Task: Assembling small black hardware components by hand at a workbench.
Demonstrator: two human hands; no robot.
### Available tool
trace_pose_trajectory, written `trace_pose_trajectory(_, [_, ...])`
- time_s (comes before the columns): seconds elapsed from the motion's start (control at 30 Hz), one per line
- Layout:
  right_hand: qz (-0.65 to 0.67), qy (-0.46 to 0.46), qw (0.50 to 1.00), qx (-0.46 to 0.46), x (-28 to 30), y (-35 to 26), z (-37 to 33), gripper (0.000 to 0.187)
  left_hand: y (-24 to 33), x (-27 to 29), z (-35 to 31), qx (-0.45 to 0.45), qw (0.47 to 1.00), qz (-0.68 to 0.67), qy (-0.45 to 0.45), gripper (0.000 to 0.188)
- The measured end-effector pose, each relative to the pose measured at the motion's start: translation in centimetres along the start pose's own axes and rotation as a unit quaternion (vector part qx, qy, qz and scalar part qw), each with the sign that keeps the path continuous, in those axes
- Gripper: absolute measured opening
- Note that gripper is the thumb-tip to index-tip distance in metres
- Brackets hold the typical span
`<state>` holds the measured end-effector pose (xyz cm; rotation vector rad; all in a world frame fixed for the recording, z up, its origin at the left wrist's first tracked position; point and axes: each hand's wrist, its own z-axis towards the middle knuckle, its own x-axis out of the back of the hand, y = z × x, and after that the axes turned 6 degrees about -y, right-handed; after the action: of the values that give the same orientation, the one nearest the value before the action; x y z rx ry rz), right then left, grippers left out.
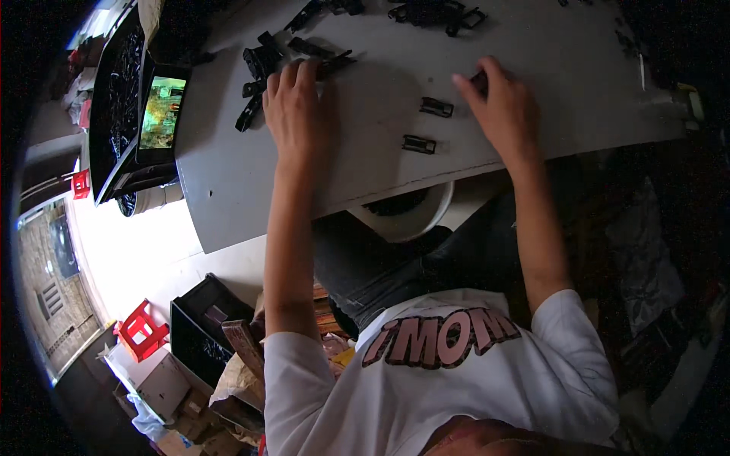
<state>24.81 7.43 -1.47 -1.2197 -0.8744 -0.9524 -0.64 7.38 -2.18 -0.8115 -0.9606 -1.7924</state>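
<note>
My left hand (293, 110) is over a loose pile of black plastic parts (260, 62) at the table's left. Its fingers are bent and slightly apart, with the fingertips against the pile; its thumb is mostly in shadow. At the right, my right hand (508, 110) pinches a small black plastic part (479, 82) between thumb and fingers, which cover much of it. Two similar narrow black parts lie between my hands: one black part (436, 107) close to my right thumb, another black part (419, 144) nearer the table's front edge.
More black parts (437, 14) lie along the far side of the grey table (365, 163). A phone with a lit screen (162, 114) leans at the left edge beside a black crate (114, 99). Below the table stands a white bucket (441, 209). A red stool (142, 331) is at lower left.
</note>
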Motion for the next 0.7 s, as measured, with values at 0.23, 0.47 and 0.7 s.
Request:
trace_pose_trajectory(0.23, [0.066, 0.003, 0.991, 0.113, 0.7, 0.3, -0.9, 0.027, 0.1, 1.3, -1.6, 0.106, 0.957, -0.261, -0.067, 0.017])
trace_pose_trajectory(0.47, [0.113, -0.046, 0.966, 0.229, 0.4, -2.1, -1.7, 0.026, 2.4, 2.7, -4.0, 0.174, 0.915, -0.359, -0.058, 0.012])
trace_pose_trajectory(0.7, [0.046, -0.046, 0.976, 0.206, -0.7, -1.9, -1.9, 0.026, 4.0, 2.2, -4.4, 0.194, 0.907, -0.366, -0.075, 0.014])
